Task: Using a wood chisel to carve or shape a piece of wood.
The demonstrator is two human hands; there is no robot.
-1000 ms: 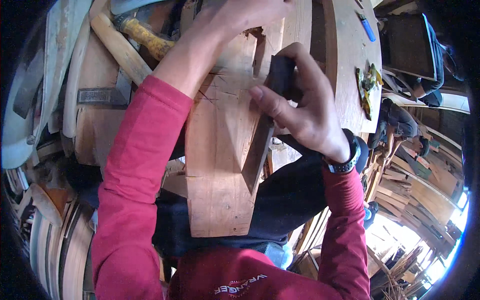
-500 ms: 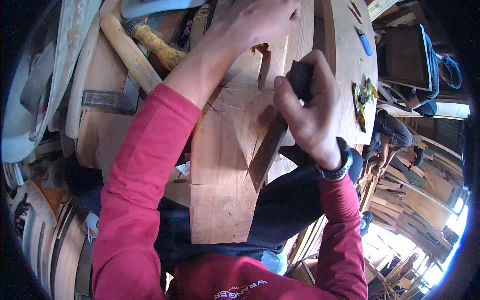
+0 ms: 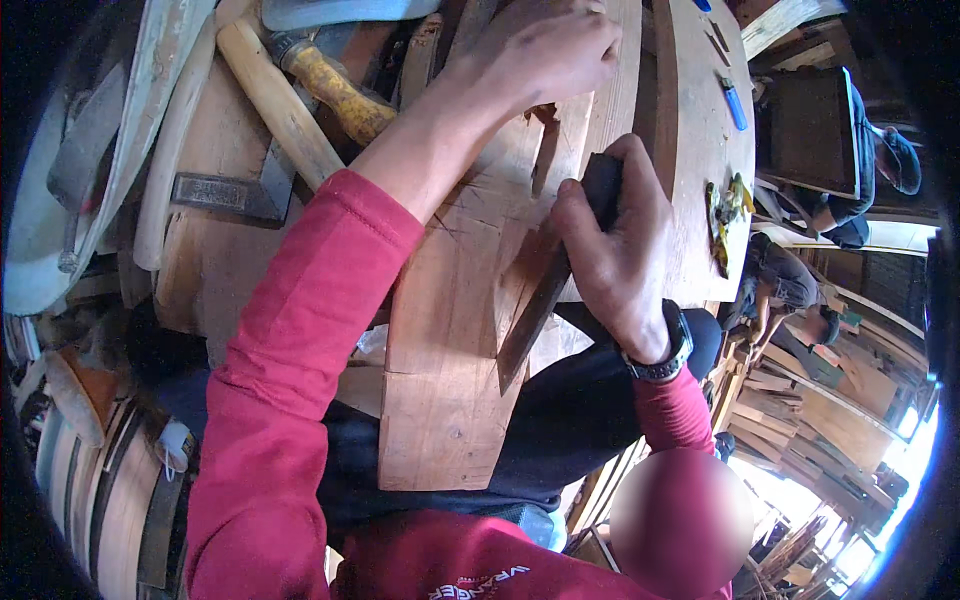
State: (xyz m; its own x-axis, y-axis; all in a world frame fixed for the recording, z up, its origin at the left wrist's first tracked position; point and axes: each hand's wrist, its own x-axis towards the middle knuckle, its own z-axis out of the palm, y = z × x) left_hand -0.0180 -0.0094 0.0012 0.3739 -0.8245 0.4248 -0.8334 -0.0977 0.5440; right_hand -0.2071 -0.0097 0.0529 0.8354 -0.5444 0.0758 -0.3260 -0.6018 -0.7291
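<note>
A pale wooden board (image 3: 440,330) runs away from my lap, with a ragged slot (image 3: 545,150) near its far part. My right hand (image 3: 625,260) is closed around the thick upper end of a dark, long, flat-sided bar (image 3: 535,310). The bar slants along the board's right side, its lower end toward me; its exact kind is unclear. Farther up, my left hand (image 3: 560,50) rests over the board with its fingers curled in. Whatever those fingers hold, if anything, is hidden.
At left lie a yellow-handled tool (image 3: 345,95), a pale curved wooden handle (image 3: 275,105) and a metal L-shaped piece (image 3: 235,195). A wider board (image 3: 695,190) at right carries a blue lighter-like object (image 3: 735,103) and a crumpled yellow-green scrap (image 3: 728,220). Another person (image 3: 785,275) bends at far right.
My right hand has come slightly toward me with the dark bar. My left hand stays curled over the board's far part. The whole view has shifted a little.
</note>
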